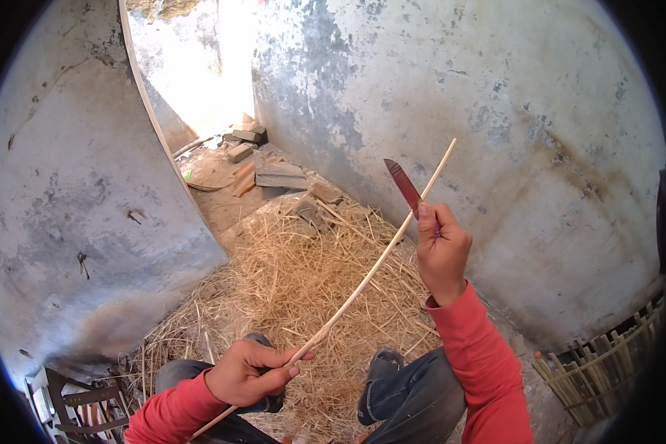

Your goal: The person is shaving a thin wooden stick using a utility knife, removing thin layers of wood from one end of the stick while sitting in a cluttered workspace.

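A long, thin, pale strip that looks like bamboo (362, 285) slants from the lower left up to the right across my lap. My left hand (251, 370) is closed around its lower part, thumb and fingers pinching it. Higher up, my right hand (444, 248) grips a knife (402, 183) with a reddish-brown blade; a bit of purple handle shows between the fingers. The blade points up and left and crosses the strip just above my right thumb. Whether its edge bites into the strip I cannot tell.
A heap of straw-like shavings (296, 274) covers the floor before my feet. Bricks and broken slabs (280, 175) lie beyond it by a bright doorway. Worn walls (481, 111) rise on both sides. A slatted basket (607, 370) stands at right, a dark wooden frame (81, 403) at lower left.
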`<action>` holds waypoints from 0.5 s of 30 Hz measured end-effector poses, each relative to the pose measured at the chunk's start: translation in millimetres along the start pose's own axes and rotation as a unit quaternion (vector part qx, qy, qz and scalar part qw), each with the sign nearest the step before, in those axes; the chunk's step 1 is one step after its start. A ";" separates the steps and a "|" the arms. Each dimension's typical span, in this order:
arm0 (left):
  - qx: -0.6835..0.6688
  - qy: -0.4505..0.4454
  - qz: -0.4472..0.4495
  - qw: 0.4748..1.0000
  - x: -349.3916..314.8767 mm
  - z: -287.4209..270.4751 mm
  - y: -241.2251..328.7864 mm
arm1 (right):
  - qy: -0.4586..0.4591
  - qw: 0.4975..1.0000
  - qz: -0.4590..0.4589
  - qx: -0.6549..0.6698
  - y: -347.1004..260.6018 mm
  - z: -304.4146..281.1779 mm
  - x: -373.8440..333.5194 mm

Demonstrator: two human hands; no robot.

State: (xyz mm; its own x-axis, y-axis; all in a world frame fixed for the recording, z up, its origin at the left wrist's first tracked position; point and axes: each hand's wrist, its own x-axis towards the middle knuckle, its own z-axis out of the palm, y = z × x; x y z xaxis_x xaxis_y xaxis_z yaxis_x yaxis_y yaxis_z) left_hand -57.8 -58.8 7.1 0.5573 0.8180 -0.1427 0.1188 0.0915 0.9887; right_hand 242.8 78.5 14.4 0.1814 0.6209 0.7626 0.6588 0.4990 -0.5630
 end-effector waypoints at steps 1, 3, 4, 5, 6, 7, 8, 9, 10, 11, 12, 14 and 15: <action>0.000 0.000 -0.001 1.000 -0.1 0.3 1.2 | 0.002 1.000 0.002 0.007 -1.0 -0.5 0.3; 0.005 0.005 0.004 1.000 0.1 1.3 4.7 | -0.034 0.999 -0.003 0.018 -10.8 -1.9 -8.0; 0.005 0.005 0.003 1.000 0.5 1.3 3.7 | -0.070 0.997 -0.009 0.029 -15.7 -0.5 -14.2; -0.008 0.014 -0.011 1.000 1.0 1.0 1.7 | -0.070 0.997 -0.009 0.030 -19.2 3.4 -21.1; -0.022 0.024 -0.024 0.999 1.2 0.9 0.0 | -0.086 0.994 -0.029 0.059 -22.6 8.2 -28.1; -0.021 0.023 -0.024 0.999 0.8 0.1 -0.3 | -0.099 0.990 -0.050 0.087 -24.6 10.1 -31.1; -0.026 0.028 -0.022 0.999 -0.1 -1.0 -0.8 | -0.103 0.990 -0.053 0.081 -26.6 8.5 -28.4; -0.031 0.033 -0.020 0.999 -0.7 -1.9 -0.7 | -0.102 0.990 -0.053 0.081 -26.9 7.0 -24.3; -0.031 0.033 -0.020 0.999 -0.2 -1.4 -0.2 | -0.086 0.994 -0.047 0.052 -24.8 4.3 -19.2; -0.023 0.025 -0.007 0.999 0.5 -1.1 1.0 | -0.070 0.996 -0.041 0.023 -21.6 2.1 -14.2; -0.014 0.018 0.007 1.000 0.8 -0.9 1.3 | -0.071 0.996 -0.040 0.023 -16.2 1.1 -8.6; -0.006 0.000 0.016 1.000 -0.3 0.3 1.3 | -0.008 0.999 0.048 -0.010 -3.6 -3.8 3.2; 0.002 -0.017 0.024 1.000 -0.9 0.7 1.2 | -0.007 0.999 0.047 -0.011 3.8 -6.9 4.9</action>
State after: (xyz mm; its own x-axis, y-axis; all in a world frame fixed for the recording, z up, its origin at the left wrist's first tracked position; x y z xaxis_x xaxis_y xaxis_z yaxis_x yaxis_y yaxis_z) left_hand -57.5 -59.8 8.4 0.5903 0.8013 -0.0969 0.0939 0.0511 0.9943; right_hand 251.3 79.2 18.2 0.2331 0.6723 0.7026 0.6556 0.4250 -0.6242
